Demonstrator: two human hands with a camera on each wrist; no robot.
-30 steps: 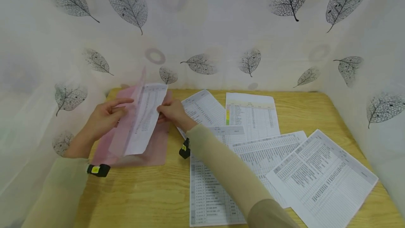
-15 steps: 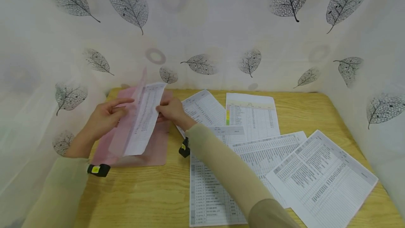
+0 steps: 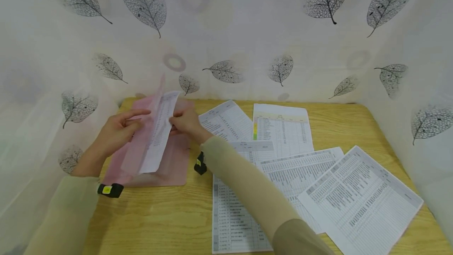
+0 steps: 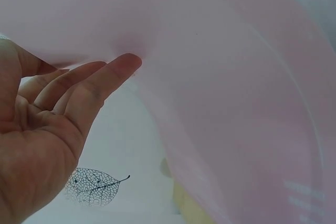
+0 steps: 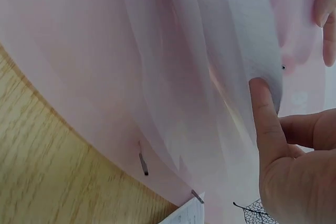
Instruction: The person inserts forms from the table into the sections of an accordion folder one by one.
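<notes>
The person is holding a pink folder (image 3: 166, 168) open at the far left of the table (image 3: 159, 215), its lower leaf lying flat on the wood and its translucent upper flap (image 3: 141, 145) standing raised. The left hand (image 3: 118, 131) is propping that flap from the outside with straight, relaxed fingers, gripping nothing. The right hand (image 3: 185, 123), reaching across from the right, is pinching the right edge of a printed sheet (image 3: 159, 133) between thumb and fingertips. The sheet is lying between the two hands, its long axis running away from the person, its left edge tucked toward the folder's crease. The right hand is the one nearer the sheet. Other printed sheets (image 3: 283, 137) are lying spread across the table to the right.
</notes>
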